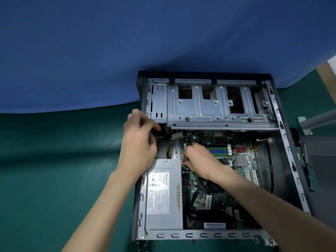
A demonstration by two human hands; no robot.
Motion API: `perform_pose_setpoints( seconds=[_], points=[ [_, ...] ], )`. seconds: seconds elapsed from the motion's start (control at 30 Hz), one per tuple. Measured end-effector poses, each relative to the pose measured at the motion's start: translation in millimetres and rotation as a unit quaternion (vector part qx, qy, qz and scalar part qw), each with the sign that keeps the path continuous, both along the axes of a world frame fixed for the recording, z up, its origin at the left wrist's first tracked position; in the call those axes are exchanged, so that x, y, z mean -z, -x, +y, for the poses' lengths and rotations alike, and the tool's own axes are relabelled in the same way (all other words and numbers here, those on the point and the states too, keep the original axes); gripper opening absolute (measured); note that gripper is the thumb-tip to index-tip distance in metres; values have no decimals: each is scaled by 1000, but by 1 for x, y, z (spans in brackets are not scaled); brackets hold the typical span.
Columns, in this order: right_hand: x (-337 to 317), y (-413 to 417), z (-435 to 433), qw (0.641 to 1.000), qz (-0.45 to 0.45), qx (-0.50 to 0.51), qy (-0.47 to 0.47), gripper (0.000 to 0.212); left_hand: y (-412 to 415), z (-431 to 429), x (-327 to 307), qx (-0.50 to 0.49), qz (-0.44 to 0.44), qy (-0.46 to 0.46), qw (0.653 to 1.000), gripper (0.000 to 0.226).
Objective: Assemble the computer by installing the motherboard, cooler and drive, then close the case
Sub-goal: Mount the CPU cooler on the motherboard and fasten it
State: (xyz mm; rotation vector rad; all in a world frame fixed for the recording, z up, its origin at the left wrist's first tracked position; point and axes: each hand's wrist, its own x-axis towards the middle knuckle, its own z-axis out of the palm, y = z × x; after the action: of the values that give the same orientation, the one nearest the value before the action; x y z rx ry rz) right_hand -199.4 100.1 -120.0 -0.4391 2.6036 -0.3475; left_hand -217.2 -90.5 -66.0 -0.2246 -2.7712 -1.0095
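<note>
L hand (140,142) curled round a black part (156,131) at the upper-left corner of the open black metal case (288,151), just under the silver sheet-metal drive cage (214,106); can't tell what the part is. Risks there: stamped cage edges vs knuckles, and a tug on the yellow-and-black cable bundle (170,146) just beside the hand, enough to snag leads or drag them across the board. Below it, silver boxy power supply (163,193) seated along the case's left wall. Next, R hand (198,159) pinching a small blue-and-red wire connector (185,161) at the left edge of the green motherboard (241,160), already lying flat inside the case. Main hazards: bent header pins from an off-line push, wrong orientation (pins too small to read here), static from bare skin, and forearm weight on components underneath. Cooler spot hidden under R forearm, so can't tell if fitted. No drive seen in the cage. Far right, grey perforated side panel (321,164) lying on the green surface (54,160) beside the case: prob the lid, not yet on, and close enough to get bumped by an elbow.
</note>
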Motion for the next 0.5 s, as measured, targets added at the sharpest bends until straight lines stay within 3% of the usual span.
perform_pose_setpoints(
  seconds=[0.1,0.5],
  points=[
    [-1,0,0,1000,-4,6,5,37,0,0,-1,-3,-10,-1,1000,28],
    [-5,3,-2,999,6,-44,-11,19,-1,1,-1,-1,-14,8,1000,30]
  ],
)
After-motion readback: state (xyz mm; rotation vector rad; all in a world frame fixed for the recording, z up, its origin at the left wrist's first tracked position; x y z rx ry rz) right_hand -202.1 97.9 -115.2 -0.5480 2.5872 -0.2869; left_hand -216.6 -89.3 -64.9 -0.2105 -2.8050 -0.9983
